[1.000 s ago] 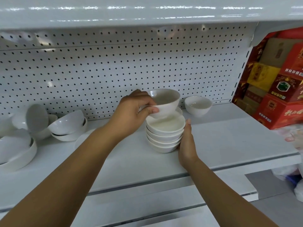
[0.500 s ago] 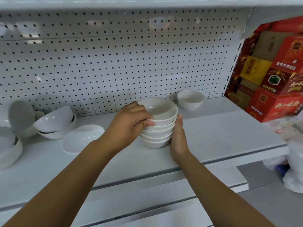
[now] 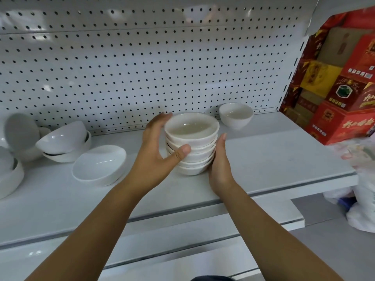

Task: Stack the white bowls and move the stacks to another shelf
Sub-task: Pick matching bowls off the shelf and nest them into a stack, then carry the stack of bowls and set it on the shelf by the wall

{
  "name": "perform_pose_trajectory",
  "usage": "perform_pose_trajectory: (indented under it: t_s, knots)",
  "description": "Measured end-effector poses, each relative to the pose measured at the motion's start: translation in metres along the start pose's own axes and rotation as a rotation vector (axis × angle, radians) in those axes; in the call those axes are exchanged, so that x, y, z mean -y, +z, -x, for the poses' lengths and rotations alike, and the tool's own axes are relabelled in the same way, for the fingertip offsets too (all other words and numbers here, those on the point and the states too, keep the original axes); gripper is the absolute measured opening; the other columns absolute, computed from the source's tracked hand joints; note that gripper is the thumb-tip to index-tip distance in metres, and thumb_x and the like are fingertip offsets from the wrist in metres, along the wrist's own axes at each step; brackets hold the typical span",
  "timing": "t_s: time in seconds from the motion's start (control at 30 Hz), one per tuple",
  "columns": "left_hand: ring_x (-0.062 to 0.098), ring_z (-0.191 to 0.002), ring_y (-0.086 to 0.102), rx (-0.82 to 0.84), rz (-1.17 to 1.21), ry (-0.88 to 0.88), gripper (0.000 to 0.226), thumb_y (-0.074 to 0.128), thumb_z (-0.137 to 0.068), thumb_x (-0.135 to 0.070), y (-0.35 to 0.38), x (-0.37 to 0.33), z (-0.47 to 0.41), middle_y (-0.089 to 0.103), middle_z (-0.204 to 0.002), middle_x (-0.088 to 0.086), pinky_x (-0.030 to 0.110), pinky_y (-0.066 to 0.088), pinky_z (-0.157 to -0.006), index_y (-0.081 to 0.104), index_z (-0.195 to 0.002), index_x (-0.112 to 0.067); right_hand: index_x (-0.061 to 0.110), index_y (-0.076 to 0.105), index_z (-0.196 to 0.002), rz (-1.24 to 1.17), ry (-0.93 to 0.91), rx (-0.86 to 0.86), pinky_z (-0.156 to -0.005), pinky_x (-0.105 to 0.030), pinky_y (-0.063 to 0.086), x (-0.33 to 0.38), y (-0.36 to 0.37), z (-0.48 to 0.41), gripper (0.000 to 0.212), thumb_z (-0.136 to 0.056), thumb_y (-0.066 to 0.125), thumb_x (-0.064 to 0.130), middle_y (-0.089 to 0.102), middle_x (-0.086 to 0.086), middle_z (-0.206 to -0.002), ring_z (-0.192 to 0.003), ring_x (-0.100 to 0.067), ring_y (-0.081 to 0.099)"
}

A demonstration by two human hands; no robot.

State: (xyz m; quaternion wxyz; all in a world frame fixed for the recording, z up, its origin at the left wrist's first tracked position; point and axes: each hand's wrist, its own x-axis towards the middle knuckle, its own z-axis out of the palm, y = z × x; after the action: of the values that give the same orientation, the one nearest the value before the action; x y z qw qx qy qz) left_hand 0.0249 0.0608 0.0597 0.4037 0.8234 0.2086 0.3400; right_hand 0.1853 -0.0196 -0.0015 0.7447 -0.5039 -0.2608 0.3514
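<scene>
5 white bowls sit nested in one stack (image 3: 192, 153) near the middle of the pale shelf (image 3: 274, 155) — the left hand (image 3: 154, 151) grips it, fingers curled round the back and thumb (image 3: 183, 149) pressed on the front. The right hand (image 3: 220, 169) lies against the stack's right side with 1 finger straight up; the rest are hidden, so I cannot tell whether they curl. A lone bowl (image 3: 236, 115) stands behind to the right, by the pegboard (image 3: 142, 67); tilted bowls (image 3: 100, 165) lie well apart at left — red boxes (image 3: 345, 118) at far right.
</scene>
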Motion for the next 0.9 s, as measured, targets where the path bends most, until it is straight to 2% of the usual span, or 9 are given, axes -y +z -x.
perform_pose_trajectory:
  t_s: [0.07,0.1,0.2,0.3,0.43,0.63,0.77,0.83,0.9]
  knots:
    - [-0.004,-0.149,0.031,-0.014,0.229,-0.208,0.092,0.063,-0.083,-0.07,0.007,0.0,0.0,0.033,-0.162,-0.019,0.025,0.027,-0.122,0.022,-0.16,-0.042,0.03,0.054,-0.148,-0.033,0.017,0.029,-0.125,-0.045,0.029,-0.001,-0.001,-0.001,0.077,-0.098,0.019,0.077,0.063,0.006,-0.144,-0.138,-0.011,0.053]
    - [-0.002,-0.148,0.034,-0.027,0.319,-0.297,0.093,0.056,-0.082,-0.076,0.01,0.001,-0.003,0.036,-0.161,-0.021,0.034,0.027,-0.125,0.02,-0.161,-0.042,0.03,0.052,-0.15,-0.048,0.025,0.032,-0.125,-0.046,0.028,-0.001,-0.001,-0.001,0.077,-0.099,0.018,0.076,0.061,0.006,-0.146,-0.14,-0.011,0.052]
    - [0.0,-0.14,0.048,-0.075,0.496,-0.433,0.085,0.046,-0.077,-0.091,0.024,0.006,-0.011,0.056,-0.146,-0.026,0.047,0.032,-0.124,0.043,-0.148,-0.044,0.03,0.052,-0.149,-0.071,0.047,0.022,-0.125,-0.045,0.029,0.0,0.0,-0.001,0.075,-0.101,0.015,0.074,0.062,0.008,-0.145,-0.138,-0.009,0.053]
    - [0.003,-0.132,0.059,-0.114,0.589,-0.459,0.077,0.041,-0.079,-0.091,0.038,0.009,-0.016,0.067,-0.136,-0.02,0.047,0.038,-0.121,0.058,-0.138,-0.044,0.03,0.056,-0.146,-0.108,0.075,-0.018,-0.123,-0.043,0.032,-0.001,0.001,-0.003,0.074,-0.101,0.015,0.073,0.066,0.008,-0.14,-0.136,-0.011,0.055]
    - [0.011,-0.132,0.061,-0.138,0.722,-0.473,0.079,0.047,-0.084,-0.084,0.045,0.006,-0.022,0.069,-0.137,-0.008,0.046,0.036,-0.121,0.061,-0.142,-0.031,0.036,0.066,-0.121,-0.115,0.12,-0.148,-0.116,-0.034,0.041,0.001,0.006,-0.002,0.057,-0.106,0.018,0.063,0.076,0.02,-0.109,-0.125,-0.007,0.062]
    - [0.017,-0.133,0.061,-0.196,0.792,-0.457,0.079,0.051,-0.084,-0.077,0.052,-0.01,-0.018,0.068,-0.139,-0.001,0.048,0.037,-0.12,0.061,-0.143,-0.025,0.026,0.06,-0.14,-0.206,0.13,-0.134,-0.119,-0.038,0.039,0.005,-0.002,0.004,0.063,-0.108,0.018,0.06,0.07,0.007,-0.132,-0.128,-0.009,0.061]
    - [0.015,-0.128,0.065,-0.193,0.794,-0.437,0.066,0.044,-0.096,-0.072,0.062,-0.039,-0.017,0.072,-0.134,-0.003,0.047,0.04,-0.118,0.065,-0.139,-0.026,0.033,0.065,-0.128,-0.121,0.042,-0.193,-0.109,-0.027,0.044,0.023,-0.016,0.018,0.053,-0.111,0.019,0.052,0.075,0.02,-0.117,-0.114,0.006,0.065]
    - [0.014,-0.125,0.067,-0.156,0.81,-0.411,0.062,0.038,-0.101,-0.068,0.075,-0.06,-0.016,0.073,-0.132,-0.004,0.046,0.043,-0.117,0.064,-0.139,-0.027,0.037,0.067,-0.124,-0.088,-0.008,-0.262,-0.109,-0.029,0.045,0.037,-0.027,0.025,0.052,-0.11,0.02,0.054,0.075,0.021,-0.115,-0.115,0.004,0.065]
    - [0.014,-0.125,0.067,-0.129,0.832,-0.385,0.064,0.04,-0.097,-0.068,0.092,-0.082,-0.016,0.073,-0.132,-0.003,0.045,0.044,-0.116,0.062,-0.141,-0.026,0.038,0.069,-0.12,-0.09,-0.054,-0.313,-0.109,-0.033,0.047,0.057,-0.04,0.033,0.053,-0.109,0.02,0.056,0.076,0.019,-0.113,-0.116,-0.002,0.067]
